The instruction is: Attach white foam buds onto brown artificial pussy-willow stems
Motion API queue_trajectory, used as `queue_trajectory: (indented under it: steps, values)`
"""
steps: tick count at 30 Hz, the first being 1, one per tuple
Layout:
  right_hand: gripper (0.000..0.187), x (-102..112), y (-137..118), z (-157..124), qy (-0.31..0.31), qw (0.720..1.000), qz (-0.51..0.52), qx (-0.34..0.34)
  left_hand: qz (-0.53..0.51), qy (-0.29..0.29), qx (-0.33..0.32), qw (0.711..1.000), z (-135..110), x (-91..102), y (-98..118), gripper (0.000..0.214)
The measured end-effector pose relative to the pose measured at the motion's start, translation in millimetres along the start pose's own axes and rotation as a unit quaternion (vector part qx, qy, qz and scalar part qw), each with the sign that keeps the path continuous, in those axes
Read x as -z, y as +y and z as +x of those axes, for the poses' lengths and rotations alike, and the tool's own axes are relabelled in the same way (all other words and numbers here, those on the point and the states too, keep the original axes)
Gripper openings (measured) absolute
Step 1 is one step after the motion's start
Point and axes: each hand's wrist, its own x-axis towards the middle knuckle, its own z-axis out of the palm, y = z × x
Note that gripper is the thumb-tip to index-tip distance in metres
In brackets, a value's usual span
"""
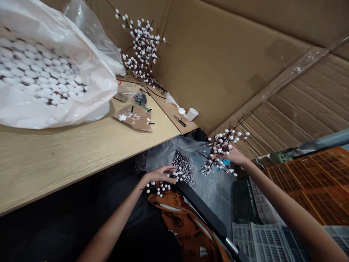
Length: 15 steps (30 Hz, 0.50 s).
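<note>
My right hand [233, 156] grips the stem of a branch of artificial white berries [220, 151] and holds it up over a grey plastic sheet [212, 182]. My left hand [159, 175] closes on a short sprig of white berries [159, 188] low in front of me. Just beyond that hand lies a dense heap of small dark-and-white berry pieces [182, 168] on the sheet. Farther off, a bunch of similar berry branches [143, 47] leans against the cardboard, out of reach of both hands.
A light wood table [62, 153] holds a large plastic bag of white berries [49, 80], a cardboard scrap with bits [133, 118], a utility knife [180, 121] and a paper cup [192, 114]. Cardboard [231, 62] walls the back. Orange crates [308, 185] and white crates [267, 240] stand right.
</note>
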Motion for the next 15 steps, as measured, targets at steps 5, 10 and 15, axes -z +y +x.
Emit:
queue_trajectory:
  steps: [5,10,15]
  values:
    - [0.036,1,7,-14,0.048,0.999,-0.014,0.004,0.092,0.009,0.004,0.996,1,-1.0,2,0.07]
    - [0.032,4,8,-29,0.018,0.999,-0.049,-0.011,0.157,0.013,0.016,0.987,1,-5.4,5,0.071]
    - [0.028,-5,26,-27,0.048,0.993,-0.105,-0.029,0.19,0.016,0.014,0.981,1,-7.4,6,0.067]
